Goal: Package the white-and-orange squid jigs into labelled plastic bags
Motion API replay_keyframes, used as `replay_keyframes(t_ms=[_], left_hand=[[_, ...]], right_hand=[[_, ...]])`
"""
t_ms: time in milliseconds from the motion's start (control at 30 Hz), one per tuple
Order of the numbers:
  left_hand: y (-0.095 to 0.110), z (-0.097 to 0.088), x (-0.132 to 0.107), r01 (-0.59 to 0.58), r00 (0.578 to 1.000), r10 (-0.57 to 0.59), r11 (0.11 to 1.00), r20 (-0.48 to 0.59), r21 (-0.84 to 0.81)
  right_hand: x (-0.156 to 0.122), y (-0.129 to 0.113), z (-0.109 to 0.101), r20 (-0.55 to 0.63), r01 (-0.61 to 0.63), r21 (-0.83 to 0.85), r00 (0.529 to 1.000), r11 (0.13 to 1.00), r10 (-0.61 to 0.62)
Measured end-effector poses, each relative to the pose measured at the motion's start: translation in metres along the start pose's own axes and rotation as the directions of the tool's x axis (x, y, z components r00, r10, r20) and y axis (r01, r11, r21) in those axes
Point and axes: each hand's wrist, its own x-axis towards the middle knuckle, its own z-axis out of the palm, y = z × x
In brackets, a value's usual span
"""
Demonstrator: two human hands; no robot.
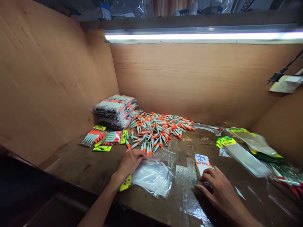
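Note:
My left hand (129,161) rests on the near edge of a stack of clear plastic bags (152,176) with yellow header cards, its fingers curled by the front of a heap of white and orange fishing lures (159,129). My right hand (219,189) lies over a small white box (201,163) with blue writing, fingers bent around a dark object that I cannot make out. Both hands are on the brown table (94,170).
Filled lure packets (101,138) lie at the left, with a pile of bundled packets (117,110) behind them against the wooden wall. Empty bags with yellow cards (246,148) spread at the right. A tube light (203,36) runs above the back wall.

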Motion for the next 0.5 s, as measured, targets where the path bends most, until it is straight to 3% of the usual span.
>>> replay_keyframes(t_ms=[133,200,267,400,500], left_hand=[[0.011,-0.013,0.007,-0.091,0.996,0.091,0.991,-0.004,-0.098],[0.024,-0.017,0.017,-0.061,0.998,0.057,0.973,-0.026,-0.221],[0.041,-0.016,0.032,-0.031,0.999,0.032,0.940,-0.001,-0.341],[0.073,0.009,0.068,-0.092,0.977,0.162,0.907,0.139,-0.411],[0.084,0.037,0.086,-0.131,0.949,0.238,0.893,0.207,-0.430]], right_hand=[[-0.033,0.022,0.013,-0.193,-0.137,-0.010,0.972,0.991,0.132],[-0.042,0.031,0.020,-0.297,-0.234,0.005,0.928,0.972,0.224],[-0.044,0.035,0.026,-0.302,-0.312,0.024,0.903,0.950,0.304],[-0.036,0.028,0.026,-0.222,-0.366,0.070,0.901,0.928,0.372],[-0.033,0.021,0.018,-0.237,-0.430,0.114,0.864,0.896,0.445]])
